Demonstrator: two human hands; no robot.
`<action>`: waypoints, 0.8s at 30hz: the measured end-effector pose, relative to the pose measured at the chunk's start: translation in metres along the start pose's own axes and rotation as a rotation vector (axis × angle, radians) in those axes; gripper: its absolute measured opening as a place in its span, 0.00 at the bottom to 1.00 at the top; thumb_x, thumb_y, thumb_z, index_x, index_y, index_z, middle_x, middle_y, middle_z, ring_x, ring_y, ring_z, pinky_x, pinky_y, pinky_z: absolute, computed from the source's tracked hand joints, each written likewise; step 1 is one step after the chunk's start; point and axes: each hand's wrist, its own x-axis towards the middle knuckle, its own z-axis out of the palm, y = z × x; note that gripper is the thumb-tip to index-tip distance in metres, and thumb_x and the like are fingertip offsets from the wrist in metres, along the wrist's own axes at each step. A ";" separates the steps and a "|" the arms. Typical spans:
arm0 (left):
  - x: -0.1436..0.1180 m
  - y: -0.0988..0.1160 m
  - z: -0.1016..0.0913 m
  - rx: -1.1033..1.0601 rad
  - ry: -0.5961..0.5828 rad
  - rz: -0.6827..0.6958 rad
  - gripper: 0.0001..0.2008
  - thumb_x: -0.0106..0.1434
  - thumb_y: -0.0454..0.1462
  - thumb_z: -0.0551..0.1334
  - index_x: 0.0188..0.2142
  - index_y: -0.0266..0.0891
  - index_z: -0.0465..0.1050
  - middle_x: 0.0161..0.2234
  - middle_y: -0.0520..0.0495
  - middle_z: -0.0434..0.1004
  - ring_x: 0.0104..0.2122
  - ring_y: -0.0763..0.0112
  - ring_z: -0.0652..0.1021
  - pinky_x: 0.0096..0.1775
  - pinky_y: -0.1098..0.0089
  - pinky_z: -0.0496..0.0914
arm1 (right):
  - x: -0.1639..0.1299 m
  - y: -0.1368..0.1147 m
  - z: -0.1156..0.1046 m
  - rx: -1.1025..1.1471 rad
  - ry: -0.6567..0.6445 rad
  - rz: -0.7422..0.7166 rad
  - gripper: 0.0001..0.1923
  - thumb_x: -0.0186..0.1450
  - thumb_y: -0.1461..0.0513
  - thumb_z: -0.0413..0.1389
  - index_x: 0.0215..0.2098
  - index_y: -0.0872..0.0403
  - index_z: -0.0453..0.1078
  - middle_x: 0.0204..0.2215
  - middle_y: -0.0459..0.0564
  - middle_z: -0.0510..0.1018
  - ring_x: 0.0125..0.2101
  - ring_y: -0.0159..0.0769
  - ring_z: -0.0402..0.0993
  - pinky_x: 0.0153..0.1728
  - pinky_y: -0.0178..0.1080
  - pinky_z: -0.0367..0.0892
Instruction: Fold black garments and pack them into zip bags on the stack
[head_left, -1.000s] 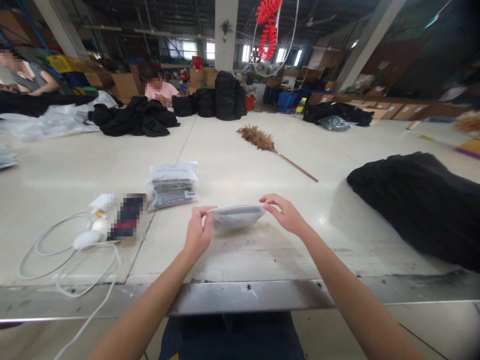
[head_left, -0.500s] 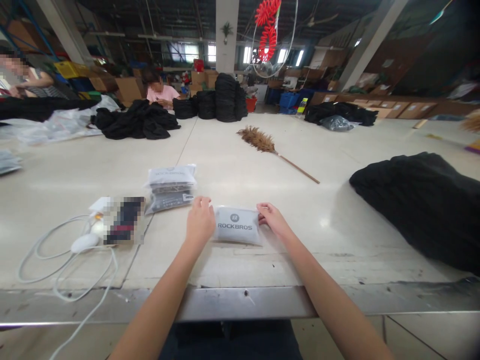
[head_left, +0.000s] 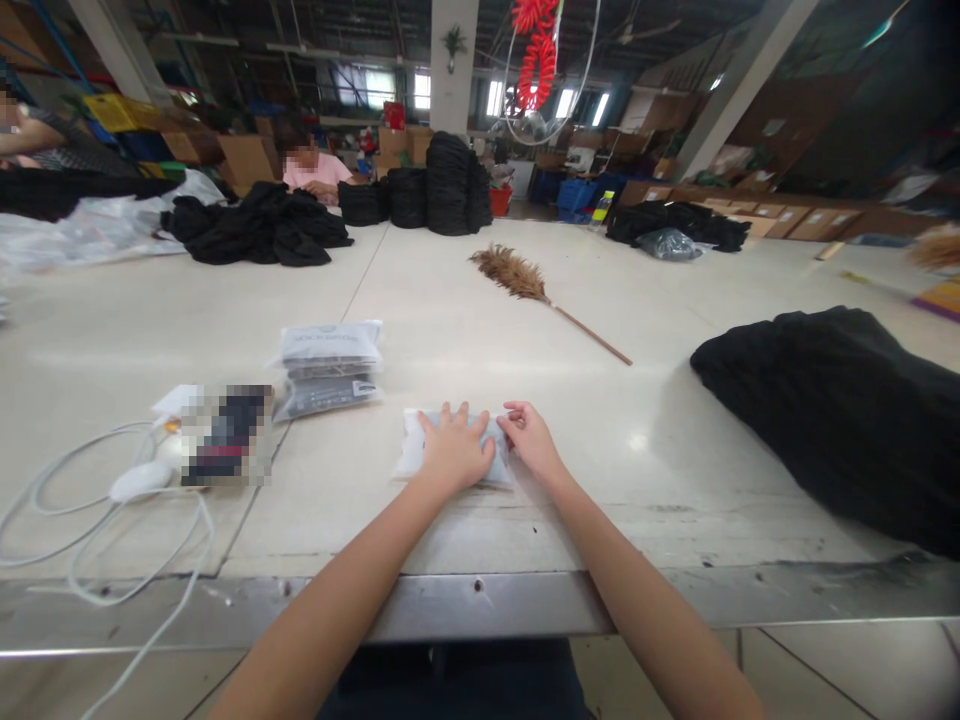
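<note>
A frosted plastic pouch (head_left: 410,447) lies flat on the table in front of me. My left hand (head_left: 454,446) rests on top of it, fingers spread, covering most of its printed face. At the pouch's right end, my right hand (head_left: 529,436) has its thumb and fingertips pinched on the edge. To the left sits a small stack of similar pouches (head_left: 330,347), the upper one white-faced and the lower one showing a grey printed side.
A phone (head_left: 229,435) and a white cable (head_left: 142,482) lie at left. A feather duster (head_left: 517,275) is farther back, black fabric (head_left: 832,410) at right. Stacked black goods (head_left: 448,185) stand behind; a person in pink (head_left: 319,172) sits beyond the table.
My left hand has moved from the pouch's left end onto its top, with fingers now spread. My right hand stays at the right edge. The view has shifted slightly.
</note>
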 end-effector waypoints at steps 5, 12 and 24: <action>-0.005 0.004 -0.003 0.013 0.023 -0.017 0.28 0.68 0.53 0.46 0.65 0.55 0.59 0.68 0.42 0.56 0.66 0.36 0.53 0.56 0.24 0.38 | -0.001 -0.009 -0.008 -0.012 -0.079 0.138 0.21 0.61 0.55 0.58 0.49 0.52 0.62 0.23 0.38 0.70 0.17 0.28 0.67 0.16 0.31 0.63; -0.010 0.007 -0.001 -0.060 0.087 -0.042 0.28 0.68 0.52 0.49 0.64 0.48 0.62 0.69 0.38 0.53 0.66 0.34 0.53 0.57 0.24 0.35 | -0.012 -0.014 -0.021 -0.170 -0.358 0.128 0.18 0.57 0.50 0.62 0.35 0.56 0.69 0.14 0.39 0.69 0.13 0.27 0.60 0.15 0.31 0.50; -0.002 -0.014 0.004 -0.082 0.124 -0.051 0.28 0.68 0.52 0.50 0.63 0.46 0.64 0.65 0.37 0.62 0.63 0.39 0.60 0.60 0.29 0.41 | -0.008 -0.007 -0.012 -0.159 -0.254 0.143 0.21 0.52 0.50 0.63 0.35 0.53 0.66 0.13 0.37 0.67 0.13 0.28 0.58 0.16 0.33 0.49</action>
